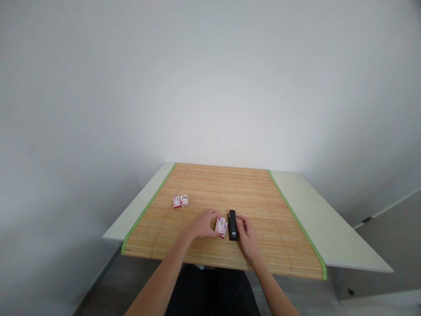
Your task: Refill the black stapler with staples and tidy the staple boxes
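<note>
I work from a distance and look through the head camera, down on a wide mat of thin light-brown bamboo strips with green cloth edges (210, 259), which lies over a white flat table (296, 193) against a plain white wall (217, 83). Near the front of the mat, my left hand (207, 223) is around a small white cardboard box with pink-red print (220, 224): the thumb is at its near side and the fingers are bent at its far side. I cannot tell if they press on the box or only surround it. This box partly covers a second small white-and-red box (225, 231), of which only a strip on the right and near side is visible. Just to the right of these two stands a long, narrow black stapler (233, 225), with its length pointing away from the body. My right hand (249, 237) is on the other side of the stapler, released, with the fingers loosely bent and the thumb close to the black side; whether it touches there, I cannot tell. Farther away and to the left, well apart from both hands, a pair of similar small white-and-red boxes (177, 202) lies side by side on the mat. Below the front edge, dark trousers (213, 292) are visible.
</note>
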{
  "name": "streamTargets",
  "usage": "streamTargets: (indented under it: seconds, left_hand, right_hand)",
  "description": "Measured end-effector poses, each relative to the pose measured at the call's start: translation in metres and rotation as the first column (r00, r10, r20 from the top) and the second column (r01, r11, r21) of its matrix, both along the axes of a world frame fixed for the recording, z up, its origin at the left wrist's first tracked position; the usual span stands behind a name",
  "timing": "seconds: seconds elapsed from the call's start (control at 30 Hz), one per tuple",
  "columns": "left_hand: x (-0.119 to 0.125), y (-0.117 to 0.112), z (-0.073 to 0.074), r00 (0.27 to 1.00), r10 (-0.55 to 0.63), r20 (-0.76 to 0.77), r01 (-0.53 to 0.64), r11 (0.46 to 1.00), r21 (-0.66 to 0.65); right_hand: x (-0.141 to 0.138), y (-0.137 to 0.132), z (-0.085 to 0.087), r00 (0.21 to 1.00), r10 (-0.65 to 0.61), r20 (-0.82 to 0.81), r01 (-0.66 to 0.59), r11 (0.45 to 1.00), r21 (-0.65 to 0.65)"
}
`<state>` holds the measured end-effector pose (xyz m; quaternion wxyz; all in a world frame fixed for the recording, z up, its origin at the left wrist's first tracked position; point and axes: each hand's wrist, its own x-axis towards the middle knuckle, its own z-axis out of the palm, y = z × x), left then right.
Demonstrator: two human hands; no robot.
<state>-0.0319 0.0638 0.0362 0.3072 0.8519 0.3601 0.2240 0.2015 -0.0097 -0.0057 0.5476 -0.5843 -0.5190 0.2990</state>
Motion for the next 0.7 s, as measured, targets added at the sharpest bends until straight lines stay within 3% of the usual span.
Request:
streamTargets:
  seconds: [0.1, 0.4, 0.7]
  left_hand:
    - [0.006, 0.0, -0.006, 0.999, -0.039, -0.035, 0.039, 0.999, -0.005]
    - [0.023, -0.02, -0.017, 0.999, 0.041, -0.029, -0.039, 0.996, 0.082]
    - [0.032, -0.029, -0.026, 0.995, 0.102, 0.007, -0.102, 0.986, 0.13]
  right_hand:
    - [0.0, 0.0, -0.001, 0.999, 0.026, 0.032, -0.025, 1.0, -0.009]
    - [0.001, 0.0, -0.001, 0.989, 0.066, 0.129, -0.065, 0.998, -0.012]
    - [0.002, 0.003, -0.006, 0.993, 0.056, 0.108, -0.054, 0.998, -0.024]
